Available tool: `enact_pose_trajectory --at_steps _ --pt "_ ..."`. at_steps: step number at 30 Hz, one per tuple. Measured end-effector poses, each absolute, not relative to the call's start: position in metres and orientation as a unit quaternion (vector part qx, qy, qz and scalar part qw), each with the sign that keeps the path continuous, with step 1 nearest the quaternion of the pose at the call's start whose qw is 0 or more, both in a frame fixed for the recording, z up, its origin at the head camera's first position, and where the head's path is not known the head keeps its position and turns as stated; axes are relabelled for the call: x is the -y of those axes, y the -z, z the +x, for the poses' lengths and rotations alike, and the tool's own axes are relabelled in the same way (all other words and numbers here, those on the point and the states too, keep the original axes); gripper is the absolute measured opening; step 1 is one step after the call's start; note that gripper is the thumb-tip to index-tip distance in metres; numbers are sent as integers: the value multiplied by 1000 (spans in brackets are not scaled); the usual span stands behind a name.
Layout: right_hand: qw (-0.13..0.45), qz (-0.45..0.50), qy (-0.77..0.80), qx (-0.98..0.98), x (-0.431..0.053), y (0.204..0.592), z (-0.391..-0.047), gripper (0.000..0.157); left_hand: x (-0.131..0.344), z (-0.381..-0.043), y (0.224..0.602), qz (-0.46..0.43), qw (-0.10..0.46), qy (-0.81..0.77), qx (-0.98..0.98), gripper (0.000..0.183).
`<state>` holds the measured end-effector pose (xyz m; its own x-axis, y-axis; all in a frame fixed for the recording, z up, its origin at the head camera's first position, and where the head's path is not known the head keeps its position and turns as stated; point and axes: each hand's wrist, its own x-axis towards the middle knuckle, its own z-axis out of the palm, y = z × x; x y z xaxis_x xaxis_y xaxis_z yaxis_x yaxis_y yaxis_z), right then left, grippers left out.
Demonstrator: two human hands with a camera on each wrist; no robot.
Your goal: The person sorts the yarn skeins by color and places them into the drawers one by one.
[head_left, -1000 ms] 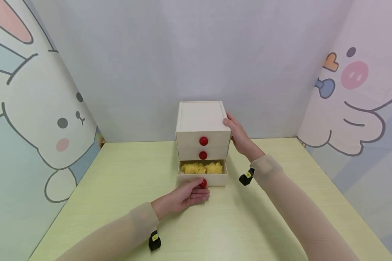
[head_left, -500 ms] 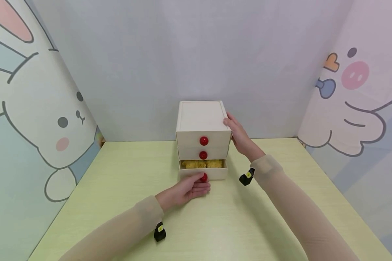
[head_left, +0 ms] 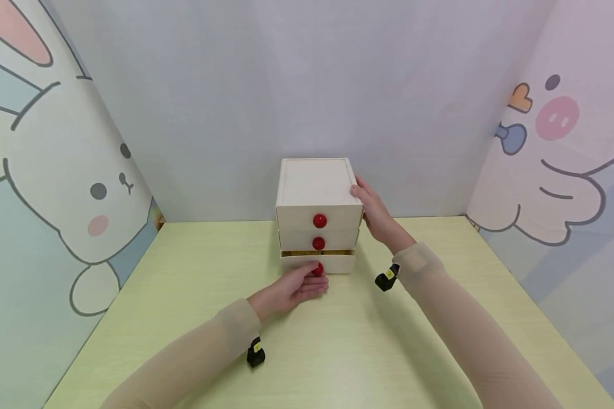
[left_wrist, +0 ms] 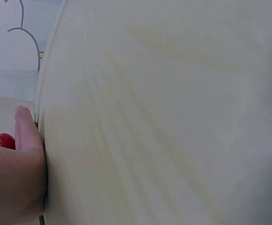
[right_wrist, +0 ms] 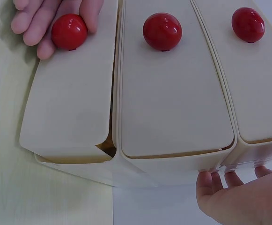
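Observation:
A small cream cabinet [head_left: 314,182] has three stacked drawers, each with a round red knob. Its bottom drawer [head_left: 340,264] stands slightly out, with a thin strip of yellow yarn [head_left: 301,253] visible in the gap. My left hand [head_left: 289,291] holds the lowest red knob [right_wrist: 69,32] between thumb and index finger, its other fingers stretched out underneath. Against the cabinet's right side lies my right hand [head_left: 377,218], thumb at the top edge. In the right wrist view, the fingertips [right_wrist: 204,180] press on the side wall. The upper two drawers are closed.
The cabinet stands at the back of a pale yellow-green table [head_left: 215,255], close to a plain light backdrop [head_left: 210,113]. Side panels carry a cartoon rabbit [head_left: 82,187] on the left and a cartoon pig [head_left: 552,159] on the right.
The bottom drawer has slid back into the cabinet, leaving a narrow gap and covering most of the yarn. My left hand has moved forward with its knob; my right hand has stayed put.

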<state>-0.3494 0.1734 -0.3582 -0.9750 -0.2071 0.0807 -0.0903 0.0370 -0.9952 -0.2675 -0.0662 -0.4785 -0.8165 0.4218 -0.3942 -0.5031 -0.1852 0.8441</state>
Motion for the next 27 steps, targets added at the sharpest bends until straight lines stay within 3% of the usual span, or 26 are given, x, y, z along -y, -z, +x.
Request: enact_pose_trajectory --at_steps 27 --pt "52 -91 679 -726 -175 357 -351 70 60 -284 479 -50 286 -771 -567 37"
